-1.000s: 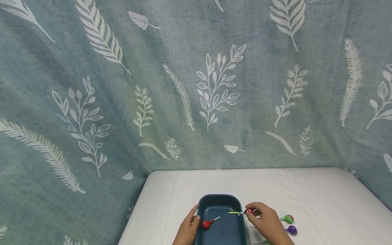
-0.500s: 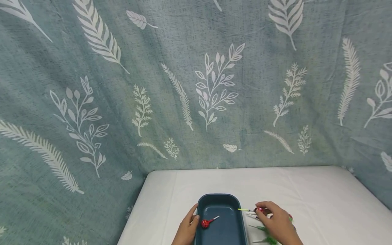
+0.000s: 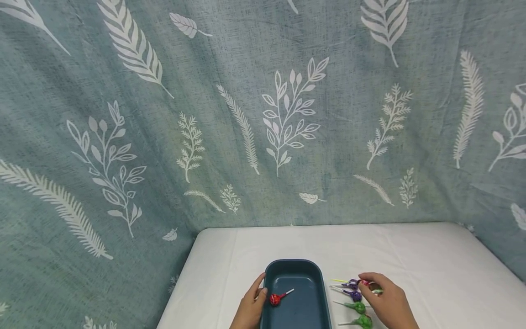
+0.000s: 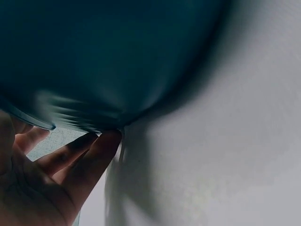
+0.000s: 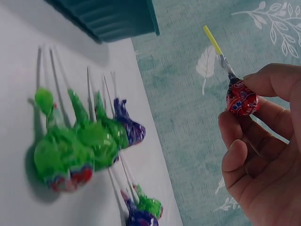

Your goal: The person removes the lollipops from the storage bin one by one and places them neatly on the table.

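Note:
In the head view, my left hand (image 3: 249, 307) holds the left side of a deep blue rectangular tray (image 3: 297, 262), thumb at the rim and fingers along the outer wall. One red lollipop (image 3: 275, 299) lies inside the tray, its white stick pointing right. My right hand (image 3: 388, 297) is right of the tray, over a row of lollipops. Between thumb and fingers it pinches the red wrapped head of another lollipop (image 5: 242, 101), whose yellow stick points away from the palm in the right wrist view. The left wrist view has the left fingertips (image 4: 110, 136) against the tray wall.
Beside the tray lie several lollipops with sticks toward it, among them a purple lollipop (image 3: 355, 295) and a green lollipop (image 3: 363, 321). More green and purple ones (image 5: 142, 219) lie farther right, partly hidden by the hand. A leaf-patterned cloth (image 3: 246, 137) hangs behind the white table (image 3: 230, 256).
My right hand has moved right with the yellow-stick lollipop, from over the tray's right edge to above the row of lollipops. The left hand and tray stay nearly in place.

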Motion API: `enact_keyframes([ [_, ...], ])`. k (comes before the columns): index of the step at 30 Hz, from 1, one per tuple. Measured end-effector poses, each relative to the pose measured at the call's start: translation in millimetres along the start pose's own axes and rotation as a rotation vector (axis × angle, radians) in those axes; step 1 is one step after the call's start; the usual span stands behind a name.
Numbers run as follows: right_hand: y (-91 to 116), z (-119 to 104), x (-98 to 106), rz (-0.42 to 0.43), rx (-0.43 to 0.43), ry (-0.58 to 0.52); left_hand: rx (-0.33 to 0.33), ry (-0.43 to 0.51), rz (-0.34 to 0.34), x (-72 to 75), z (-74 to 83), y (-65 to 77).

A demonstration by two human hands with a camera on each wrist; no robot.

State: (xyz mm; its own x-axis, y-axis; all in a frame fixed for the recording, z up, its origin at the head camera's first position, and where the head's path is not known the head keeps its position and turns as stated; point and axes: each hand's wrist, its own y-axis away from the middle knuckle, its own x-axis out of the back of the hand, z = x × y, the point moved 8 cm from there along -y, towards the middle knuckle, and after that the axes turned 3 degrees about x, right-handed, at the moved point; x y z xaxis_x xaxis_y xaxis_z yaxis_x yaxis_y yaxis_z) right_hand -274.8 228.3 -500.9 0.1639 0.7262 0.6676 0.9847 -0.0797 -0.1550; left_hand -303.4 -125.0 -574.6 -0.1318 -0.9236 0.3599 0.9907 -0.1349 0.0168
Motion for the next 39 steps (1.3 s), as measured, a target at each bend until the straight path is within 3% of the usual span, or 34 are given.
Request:
enact_keyframes([
  [16, 4, 27, 19, 0.020, -0.072, 0.066, 0.034, 0.003, -0.006, -2.6, 3.1, -4.5],
  [24, 7, 44, 19, 0.026, -0.132, 0.053, 0.046, 0.009, -0.005, -0.8, 3.3, -3.7],
  [39, 17, 71, 20, 0.001, -0.162, 0.091, 0.040, 0.025, -0.002, 0.2, 1.4, -2.2],
])
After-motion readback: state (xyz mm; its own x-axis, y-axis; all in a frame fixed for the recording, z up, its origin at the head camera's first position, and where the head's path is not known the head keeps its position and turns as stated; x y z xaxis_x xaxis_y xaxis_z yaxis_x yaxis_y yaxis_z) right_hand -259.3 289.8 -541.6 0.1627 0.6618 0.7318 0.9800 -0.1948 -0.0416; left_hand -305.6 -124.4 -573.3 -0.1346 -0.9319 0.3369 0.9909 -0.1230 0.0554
